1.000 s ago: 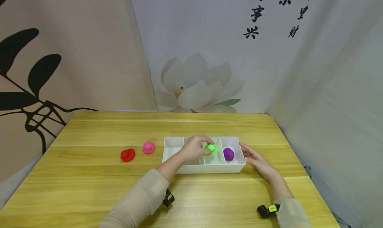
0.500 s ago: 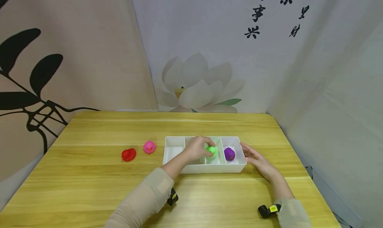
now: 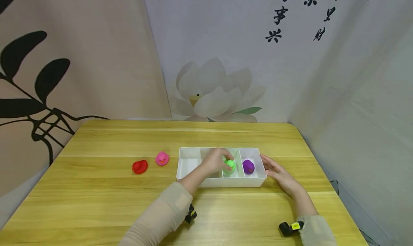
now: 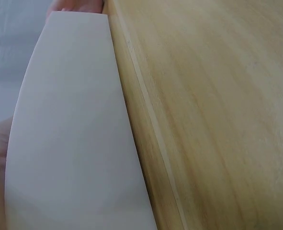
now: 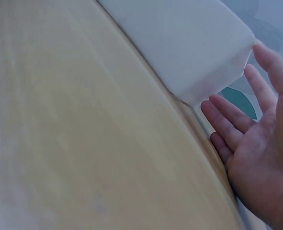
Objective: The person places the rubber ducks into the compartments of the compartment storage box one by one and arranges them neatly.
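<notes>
My left hand (image 3: 213, 162) reaches into the third compartment from the left of a white divided tray (image 3: 230, 182), its thumb and fingers pinching a small green toy duck (image 3: 230, 165). A purple toy duck (image 3: 248, 166) sits in the rightmost compartment. At the tray's right end, my right hand (image 3: 281, 177) touches the wall with extended, slightly bent fingers; the right wrist view shows the thumb and fingers (image 5: 222, 120) spread by the corner. The tray's side (image 4: 79, 124) hides most of the left hand in the left wrist view.
Left of the tray, a pink toy duck (image 3: 162, 159) and a red toy duck (image 3: 139, 166) lie on the wooden table (image 3: 96, 199). Behind the table's far edge hangs a curtain (image 3: 219, 31) with a lotus print and characters.
The green duck has sunk a little lower into the compartment with my left hand. My right hand keeps its place at the tray's end. The head view has shifted slightly.
</notes>
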`<act>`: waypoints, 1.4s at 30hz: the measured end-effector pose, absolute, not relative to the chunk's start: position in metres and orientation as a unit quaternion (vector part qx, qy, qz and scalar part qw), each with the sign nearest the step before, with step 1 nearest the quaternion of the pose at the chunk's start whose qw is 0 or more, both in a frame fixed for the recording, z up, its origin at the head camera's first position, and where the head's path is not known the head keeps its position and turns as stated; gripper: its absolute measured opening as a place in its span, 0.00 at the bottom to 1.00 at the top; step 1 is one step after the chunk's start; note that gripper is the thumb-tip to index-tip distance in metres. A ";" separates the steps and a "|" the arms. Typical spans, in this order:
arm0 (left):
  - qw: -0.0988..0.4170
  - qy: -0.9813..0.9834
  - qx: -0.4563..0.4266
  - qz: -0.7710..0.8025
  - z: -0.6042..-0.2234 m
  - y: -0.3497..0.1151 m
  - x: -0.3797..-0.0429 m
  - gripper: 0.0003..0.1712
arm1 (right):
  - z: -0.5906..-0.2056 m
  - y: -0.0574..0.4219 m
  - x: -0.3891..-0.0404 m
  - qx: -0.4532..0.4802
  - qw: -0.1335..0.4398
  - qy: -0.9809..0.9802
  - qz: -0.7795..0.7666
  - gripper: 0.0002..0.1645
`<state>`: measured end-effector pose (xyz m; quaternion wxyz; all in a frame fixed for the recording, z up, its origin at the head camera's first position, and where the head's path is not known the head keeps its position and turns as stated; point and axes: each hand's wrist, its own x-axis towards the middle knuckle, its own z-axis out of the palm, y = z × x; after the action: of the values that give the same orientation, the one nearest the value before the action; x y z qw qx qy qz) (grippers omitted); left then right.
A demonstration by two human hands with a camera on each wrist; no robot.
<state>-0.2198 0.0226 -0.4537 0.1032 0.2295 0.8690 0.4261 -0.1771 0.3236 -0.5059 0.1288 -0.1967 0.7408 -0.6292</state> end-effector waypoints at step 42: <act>0.038 0.851 0.203 0.483 -0.425 0.000 -0.204 0.20 | -0.509 0.324 -0.180 -0.188 0.130 0.741 -0.631 0.35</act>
<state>-0.2041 0.0003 -0.4245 0.0382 0.2035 0.8509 0.4829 -0.1804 0.3243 -0.5091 0.1302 -0.1880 0.7412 -0.6311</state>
